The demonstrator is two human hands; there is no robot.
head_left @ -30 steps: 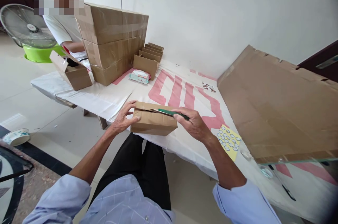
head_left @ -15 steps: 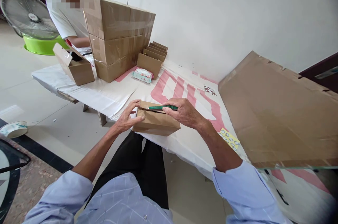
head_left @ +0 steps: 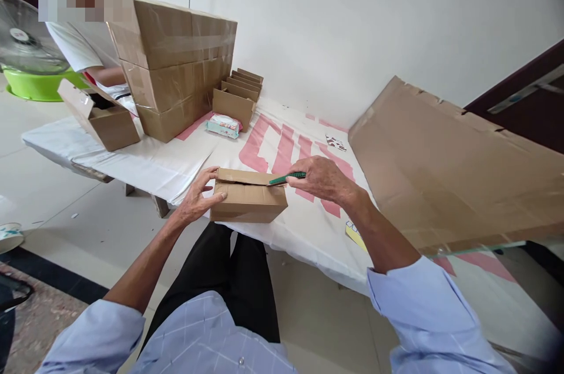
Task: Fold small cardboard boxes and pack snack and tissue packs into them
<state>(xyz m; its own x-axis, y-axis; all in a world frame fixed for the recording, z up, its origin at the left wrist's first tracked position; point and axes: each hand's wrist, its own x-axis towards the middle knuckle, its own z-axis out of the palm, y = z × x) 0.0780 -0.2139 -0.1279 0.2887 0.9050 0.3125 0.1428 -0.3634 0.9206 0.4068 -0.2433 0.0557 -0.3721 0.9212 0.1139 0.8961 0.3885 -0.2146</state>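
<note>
A small brown cardboard box (head_left: 247, 201) lies at the near edge of the white-covered table (head_left: 185, 159). My left hand (head_left: 198, 198) grips its left end, thumb on the front, fingers on top. My right hand (head_left: 324, 179) is closed round a thin green-handled tool (head_left: 286, 177), whose tip rests at the right end of the box's top seam. The top flap looks slightly lifted along that seam.
A large cardboard sheet (head_left: 449, 157) lies tilted at the right. Stacked taped cartons (head_left: 176, 68), a row of small open boxes (head_left: 238, 98), a wipes pack (head_left: 224, 125) and an open box (head_left: 99, 118) stand at the far left. Another person (head_left: 83, 51) sits behind them, beside a fan (head_left: 26, 39).
My right hand has drawn the green tool rightward along the box's top seam, from the left part to its right end. My left hand keeps holding the box. The view shifted slightly.
</note>
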